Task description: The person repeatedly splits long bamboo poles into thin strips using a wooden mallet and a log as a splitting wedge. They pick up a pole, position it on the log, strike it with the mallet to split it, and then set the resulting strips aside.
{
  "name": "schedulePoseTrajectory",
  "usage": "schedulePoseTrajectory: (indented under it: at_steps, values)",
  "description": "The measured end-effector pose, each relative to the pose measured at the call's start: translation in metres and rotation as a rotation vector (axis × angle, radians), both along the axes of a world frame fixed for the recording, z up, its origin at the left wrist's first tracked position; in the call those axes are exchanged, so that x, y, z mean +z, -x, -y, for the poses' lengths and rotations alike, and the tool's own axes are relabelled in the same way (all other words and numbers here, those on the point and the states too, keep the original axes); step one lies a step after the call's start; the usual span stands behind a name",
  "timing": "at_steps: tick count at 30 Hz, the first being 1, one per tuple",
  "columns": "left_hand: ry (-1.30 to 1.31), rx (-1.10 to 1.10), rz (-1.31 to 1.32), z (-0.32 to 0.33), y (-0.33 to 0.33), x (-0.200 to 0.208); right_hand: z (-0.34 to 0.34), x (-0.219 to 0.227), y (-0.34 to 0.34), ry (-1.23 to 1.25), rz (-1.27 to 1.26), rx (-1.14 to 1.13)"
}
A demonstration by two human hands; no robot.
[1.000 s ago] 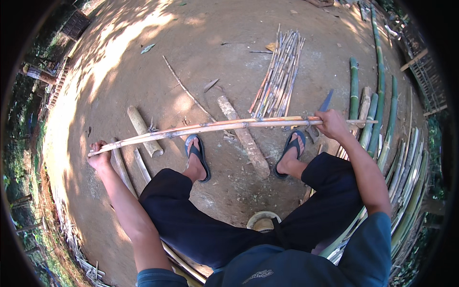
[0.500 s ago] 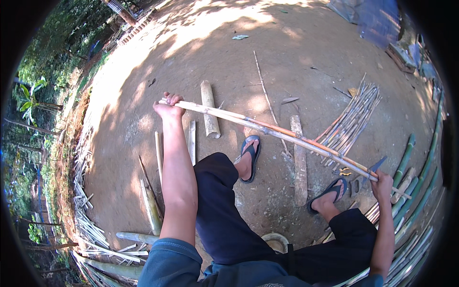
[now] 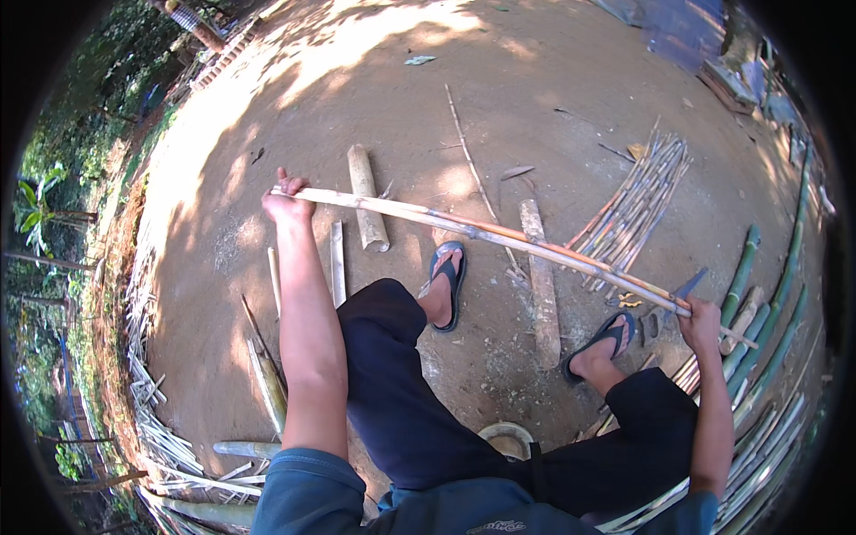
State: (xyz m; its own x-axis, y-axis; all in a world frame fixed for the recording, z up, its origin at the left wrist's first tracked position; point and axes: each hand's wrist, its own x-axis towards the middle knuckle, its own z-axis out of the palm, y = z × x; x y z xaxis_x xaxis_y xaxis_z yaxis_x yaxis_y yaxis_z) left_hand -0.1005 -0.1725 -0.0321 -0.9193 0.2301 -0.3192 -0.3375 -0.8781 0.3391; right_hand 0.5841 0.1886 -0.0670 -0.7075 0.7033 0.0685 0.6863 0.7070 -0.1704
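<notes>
Two thin bamboo sticks (image 3: 499, 234) stretch side by side across the view, slanting down from left to right above the ground. Their far-left ends are in my left hand (image 3: 289, 201), which is closed around them with one finger raised. Toward the other end, my right hand (image 3: 702, 323) grips the sticks, and one tip pokes out past it. A grey blade (image 3: 691, 283), apparently a knife's, juts up from the right hand; its handle is hidden in the fingers.
A bundle of thin sticks (image 3: 642, 205) lies at the right. Bamboo lengths (image 3: 367, 196) and a log piece (image 3: 541, 285) rest on the dirt around my sandalled feet. Green bamboo poles (image 3: 774, 330) line the right side. A round bowl-like rim (image 3: 506, 433) shows between my legs.
The ground and objects sit slightly further left and higher in the view. Both hands have shifted a little left with it, still gripping the sticks.
</notes>
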Motion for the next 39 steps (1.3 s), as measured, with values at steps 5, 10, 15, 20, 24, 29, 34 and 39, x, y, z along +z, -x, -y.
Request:
schedulePoseTrajectory:
  at_steps: [5,10,15,20,24,29,34,39]
  values:
    - [0.944,0.418,0.274,0.006,-0.027,0.013,0.006,-0.004,0.031,-0.047,0.101,0.047]
    - [2.017,0.622,-0.908,-0.045,-0.082,0.048,0.032,-0.003,0.089,-0.035,0.192,0.096]
    - [1.512,-0.455,-2.144,-0.152,-0.249,0.019,0.066,-0.017,0.172,0.111,0.273,0.205]
    - [1.657,-1.136,-2.096,-0.187,-0.307,-0.04,0.074,-0.016,0.246,0.094,0.215,0.331]
    - [1.401,-0.656,-2.138,-0.188,-0.306,-0.092,0.052,-0.038,0.264,0.004,0.168,0.449]
    - [1.968,-0.742,-1.831,-0.217,-0.288,-0.142,0.038,-0.071,0.283,-0.09,0.091,0.546]
    - [2.04,-0.787,-1.73,-0.233,-0.243,-0.204,-0.001,-0.173,0.188,-0.229,-0.293,0.51]
    - [2.137,-0.831,-1.766,-0.227,-0.217,-0.272,-0.036,-0.234,0.028,0.1,-0.034,-0.585]
